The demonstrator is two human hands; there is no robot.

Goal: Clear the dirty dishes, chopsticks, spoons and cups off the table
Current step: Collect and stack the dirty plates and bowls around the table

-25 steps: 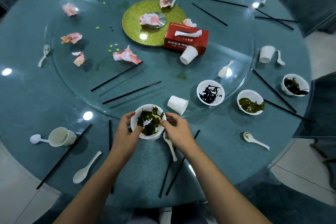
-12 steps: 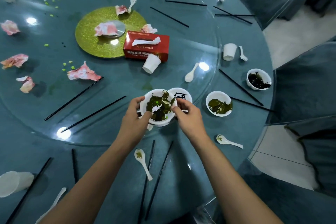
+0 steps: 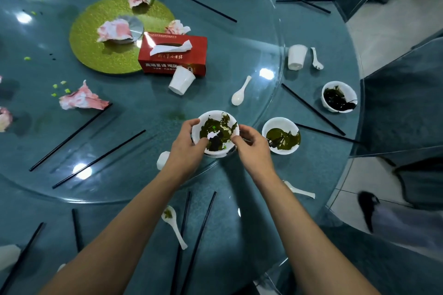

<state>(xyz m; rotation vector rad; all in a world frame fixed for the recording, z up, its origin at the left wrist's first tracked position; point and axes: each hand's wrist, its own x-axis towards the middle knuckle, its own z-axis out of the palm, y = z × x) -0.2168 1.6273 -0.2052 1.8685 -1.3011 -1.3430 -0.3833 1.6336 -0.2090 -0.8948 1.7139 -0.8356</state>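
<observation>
Now that the seaweed bowl (image 3: 217,133) has been stacked, left hand (image 3: 185,145) and right hand (image 3: 253,149) fingers grip its rim; next bowl (image 3: 281,136) at three o'clock

One view alone is given, taken from head height through a wide-angle lens. The round worktop (image 3: 318,170) is looked down on steeply and forward, its rim bowed. Both forearms are seen entering from the bottom edge. The left hand (image 3: 184,146) and right hand (image 3: 254,148) are framed close, near centre, at a bowl (image 3: 211,115).
</observation>
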